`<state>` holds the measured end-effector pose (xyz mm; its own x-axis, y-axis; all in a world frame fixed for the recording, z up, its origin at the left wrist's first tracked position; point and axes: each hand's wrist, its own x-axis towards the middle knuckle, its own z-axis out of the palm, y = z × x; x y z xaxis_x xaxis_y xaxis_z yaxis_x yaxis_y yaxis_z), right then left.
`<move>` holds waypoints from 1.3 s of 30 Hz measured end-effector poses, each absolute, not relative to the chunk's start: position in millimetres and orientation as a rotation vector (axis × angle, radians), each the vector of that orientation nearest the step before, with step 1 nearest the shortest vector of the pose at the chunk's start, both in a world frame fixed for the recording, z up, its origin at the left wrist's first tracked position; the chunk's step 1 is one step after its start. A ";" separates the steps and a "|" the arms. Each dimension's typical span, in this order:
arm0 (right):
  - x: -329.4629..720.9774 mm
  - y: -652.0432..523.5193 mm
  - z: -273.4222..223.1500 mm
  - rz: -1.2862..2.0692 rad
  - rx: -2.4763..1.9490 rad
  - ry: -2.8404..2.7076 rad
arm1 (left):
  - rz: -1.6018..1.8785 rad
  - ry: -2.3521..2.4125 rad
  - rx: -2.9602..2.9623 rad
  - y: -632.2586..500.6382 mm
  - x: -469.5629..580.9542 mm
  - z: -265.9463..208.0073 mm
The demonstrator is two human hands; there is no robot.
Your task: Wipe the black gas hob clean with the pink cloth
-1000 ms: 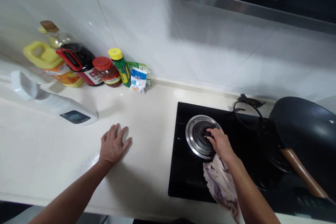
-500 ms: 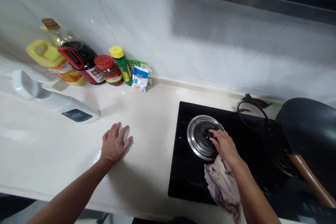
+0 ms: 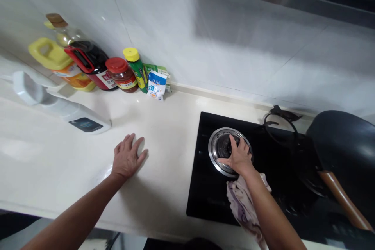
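Right hand (image 3: 240,158) spreads over the burner (image 3: 222,145) — cloth (image 3: 238,199) at burner's six o'clock; left hand (image 3: 127,158) rests on counter (image 3: 170,156), nine o'clock.

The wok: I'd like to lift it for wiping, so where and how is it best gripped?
Probably by the wooden handle, from the near side, with the right hand closing around it. The handle is long and slim and slants toward the person, while the wok itself is broad and curved, with little to hold, and its far side is near the wall.
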<state>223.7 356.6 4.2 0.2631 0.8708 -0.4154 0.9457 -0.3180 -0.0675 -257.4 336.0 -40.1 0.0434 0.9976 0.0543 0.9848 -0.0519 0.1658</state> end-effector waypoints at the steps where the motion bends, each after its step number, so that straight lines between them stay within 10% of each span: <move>1: 221.5 355.9 2.5 -0.534 2.342 1.707 | 0.235 2.101 2.205 336.0 -257.5 -40.0; 26: 228.9 342.5 -5.0 -0.369 2.481 1.929 | 0.311 2.098 2.184 335.8 -254.9 -40.1; 39: 296.3 398.5 1.6 -0.926 2.665 1.700 | 0.269 2.111 2.222 336.3 -255.9 -37.4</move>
<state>296.3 398.5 1.6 0.3131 0.8731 -0.3737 0.7875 -0.4586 -0.4117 -255.9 336.3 -37.4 0.0440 0.9957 0.0819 0.9844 -0.0572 0.1665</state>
